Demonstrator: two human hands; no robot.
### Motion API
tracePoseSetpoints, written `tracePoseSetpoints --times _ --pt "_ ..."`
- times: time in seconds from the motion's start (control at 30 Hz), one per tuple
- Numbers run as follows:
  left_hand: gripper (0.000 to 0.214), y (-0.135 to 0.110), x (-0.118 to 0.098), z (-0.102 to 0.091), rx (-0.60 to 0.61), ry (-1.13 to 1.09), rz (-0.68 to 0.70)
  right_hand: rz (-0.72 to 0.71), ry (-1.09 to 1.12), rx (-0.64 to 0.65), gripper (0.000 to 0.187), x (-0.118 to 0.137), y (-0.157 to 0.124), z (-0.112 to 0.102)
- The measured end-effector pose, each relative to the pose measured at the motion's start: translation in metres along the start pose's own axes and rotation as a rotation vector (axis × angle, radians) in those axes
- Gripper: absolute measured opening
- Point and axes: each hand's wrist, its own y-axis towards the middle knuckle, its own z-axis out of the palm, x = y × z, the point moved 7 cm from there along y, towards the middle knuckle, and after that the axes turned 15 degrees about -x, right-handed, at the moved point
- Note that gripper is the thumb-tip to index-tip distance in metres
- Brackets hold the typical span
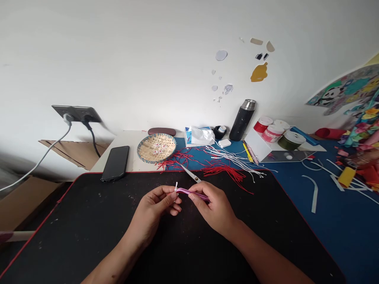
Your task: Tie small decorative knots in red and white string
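The left hand (152, 203) and right hand (214, 209) are together above a black desk mat (74, 225), their fingertips close and both pinching a thin pink cord (192, 193). It looks doubled, though that is hard to tell at this size, and a small white tip (176, 186) pokes up at the end by the left hand's fingers. Just beyond the hands, a pair of scissors (191, 174) lies across the mat's far edge. Loose red threads (225, 172) spread beside them, and white cords (233, 159) fan out farther right. On the desk (139, 140) behind sit a woven bamboo basket (156, 148) and a black smartphone (115, 163).
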Motion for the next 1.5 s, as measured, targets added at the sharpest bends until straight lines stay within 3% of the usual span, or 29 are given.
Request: tracePoseSetpoints --times 0.83,1.17,1.37,1.5 --pt "0.036 0.0 -0.009 -0.005 -0.017 0.291 0.151 -0.289 -0.294 0.084 0.016 0.013 -0.002 0.001" --pt "0.037 -0.001 -0.012 -0.003 -0.036 0.322 0.159 -0.155 -0.297 0.145 0.007 0.005 -0.004 0.007" --pt "0.036 0.002 -0.006 -0.001 0.002 0.279 0.077 -0.242 -0.399 0.183 0.011 0.007 -0.005 0.009" --pt "0.035 -0.001 -0.008 0.0 -0.015 0.333 0.155 -0.262 -0.44 0.213 0.012 0.008 -0.008 0.013"
